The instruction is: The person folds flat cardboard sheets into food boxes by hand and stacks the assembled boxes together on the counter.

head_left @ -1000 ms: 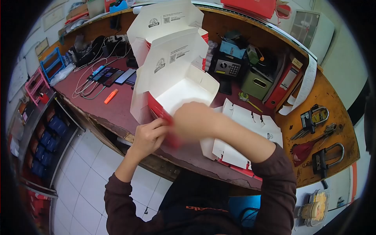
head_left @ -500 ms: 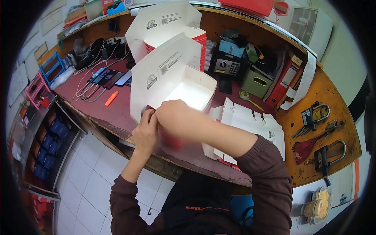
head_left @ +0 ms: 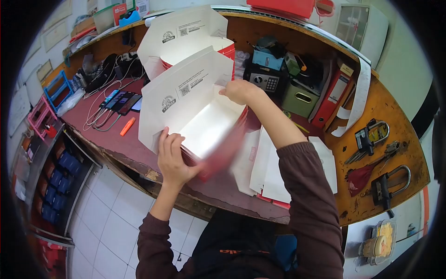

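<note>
A red-and-white cardboard box [head_left: 179, 95] stands on the desk in front of me, its white lid raised and its inside bare. My left hand [head_left: 173, 156] grips the box's near left corner, fingers over the wall and thumb along the front. At the far right corner, my right hand [head_left: 240, 91] pinches the edge where the side wall meets the lid. The red front panel is smeared by motion. Right behind stands a second box [head_left: 186, 30] of the same kind, lid also up. Under my right forearm lie flat, unfolded box sheets [head_left: 272, 162], partly hidden.
Left on the desk are phones [head_left: 123, 102] with charging cables and an orange highlighter [head_left: 127, 126]. At the back sit a small safe [head_left: 264, 81], a green storage box [head_left: 301, 96] and a red binder [head_left: 335, 95]. Padlocks [head_left: 383, 193] lie on the wooden side at right.
My right hand has moved from beside my left hand to the far right corner. The left hand's fingers have spread along the near corner. The box has shifted slightly toward me and left.
</note>
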Demonstrator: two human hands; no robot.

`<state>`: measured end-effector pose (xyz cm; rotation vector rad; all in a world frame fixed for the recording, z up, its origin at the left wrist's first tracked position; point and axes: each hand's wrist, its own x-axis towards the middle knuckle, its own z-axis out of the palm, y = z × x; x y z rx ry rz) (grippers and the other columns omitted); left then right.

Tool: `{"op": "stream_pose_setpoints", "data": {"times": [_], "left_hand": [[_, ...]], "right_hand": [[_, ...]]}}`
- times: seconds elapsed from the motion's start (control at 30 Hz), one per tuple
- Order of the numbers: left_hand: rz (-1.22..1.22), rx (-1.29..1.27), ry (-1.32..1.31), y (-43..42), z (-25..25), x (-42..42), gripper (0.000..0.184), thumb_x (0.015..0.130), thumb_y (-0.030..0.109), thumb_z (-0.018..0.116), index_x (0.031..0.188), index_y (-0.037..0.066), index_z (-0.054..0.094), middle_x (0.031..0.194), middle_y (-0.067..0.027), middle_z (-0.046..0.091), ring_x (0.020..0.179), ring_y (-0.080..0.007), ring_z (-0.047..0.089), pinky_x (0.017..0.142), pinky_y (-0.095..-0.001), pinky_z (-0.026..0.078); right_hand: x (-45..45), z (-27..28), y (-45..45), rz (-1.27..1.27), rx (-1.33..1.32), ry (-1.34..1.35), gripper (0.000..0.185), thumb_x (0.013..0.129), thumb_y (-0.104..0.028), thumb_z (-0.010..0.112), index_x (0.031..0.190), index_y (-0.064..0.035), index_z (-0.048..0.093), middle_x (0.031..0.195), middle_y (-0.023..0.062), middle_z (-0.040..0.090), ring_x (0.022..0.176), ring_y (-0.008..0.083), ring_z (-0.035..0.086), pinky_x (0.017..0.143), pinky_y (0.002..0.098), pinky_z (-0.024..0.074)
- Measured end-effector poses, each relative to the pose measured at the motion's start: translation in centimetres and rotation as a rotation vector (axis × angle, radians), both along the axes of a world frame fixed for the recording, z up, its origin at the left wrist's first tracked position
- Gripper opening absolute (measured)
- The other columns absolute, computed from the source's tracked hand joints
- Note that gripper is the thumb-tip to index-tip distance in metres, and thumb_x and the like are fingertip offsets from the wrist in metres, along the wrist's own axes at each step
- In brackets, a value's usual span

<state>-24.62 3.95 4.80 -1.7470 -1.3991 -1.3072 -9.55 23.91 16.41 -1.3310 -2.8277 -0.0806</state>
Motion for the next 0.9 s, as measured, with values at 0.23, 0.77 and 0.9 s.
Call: {"op": "stream_pose_setpoints", "data": {"times": [0.23,0.77,0.9], "left_hand": [[0.046,-0.011,0.024,0.2,0.1,-0.6,0.065,0.055,0.051,0.074,0.090,0.002,0.049,0.095,-0.0140,0.051,0.106,-0.0400,0.047,0.083,-0.0454,0.042],[-0.821,-0.713,0.512,5.2,-8.1,22.4,0.064,0.066,0.039,0.069,0.115,0.004,0.047,0.124,-0.0186,0.043,0.119,-0.0380,0.036,0.100,-0.0442,0.029],[-0.890,-1.112,0.542,5.4,-4.5,22.6,0.043,0.078,0.039,0.056,0.102,0.003,0.055,0.106,-0.0163,0.057,0.099,-0.0330,0.053,0.085,-0.0409,0.042]], "right_hand": [[0.6,0.1,-2.1,-0.093,-0.018,0.155,0.042,0.089,-0.040,0.040,0.100,-0.0060,0.061,0.102,0.0154,0.060,0.096,0.0324,0.056,0.081,0.0411,0.0441],[20.6,-11.3,-20.4,-0.111,-0.276,1.627,0.055,0.093,-0.043,0.027,0.099,0.0024,0.056,0.081,0.0079,0.056,0.075,0.0145,0.054,0.066,0.0274,0.0437],[23.9,-13.7,-24.5,-0.123,-0.426,1.568,0.037,0.093,-0.028,0.039,0.095,0.0027,0.060,0.070,0.0047,0.056,0.066,0.0120,0.054,0.063,0.0252,0.0434]]}}
